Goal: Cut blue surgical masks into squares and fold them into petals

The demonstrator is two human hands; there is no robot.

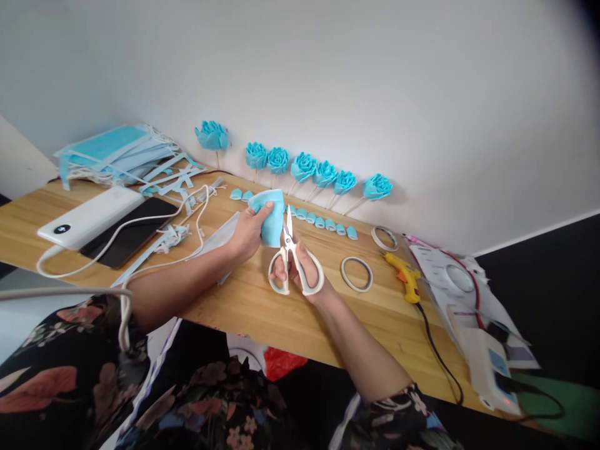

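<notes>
At the back of the table (262, 300), along the wall (300, 75), runs a row of flowers (304, 167), with a line of small pieces (320, 222) before it. Masks (105, 147) lie in the left rear corner, strips (180, 182) to their right; before them, a phone (135, 228) lies just right of a power bank (89, 215). In the middle — before the pieces — a sheet (272, 226) in the left hand (246, 234) is left of the scissors (289, 240) in the right hand (308, 270). Rightward come two tape rolls (342, 274), one farther back, then a glue gun (409, 280).
</notes>
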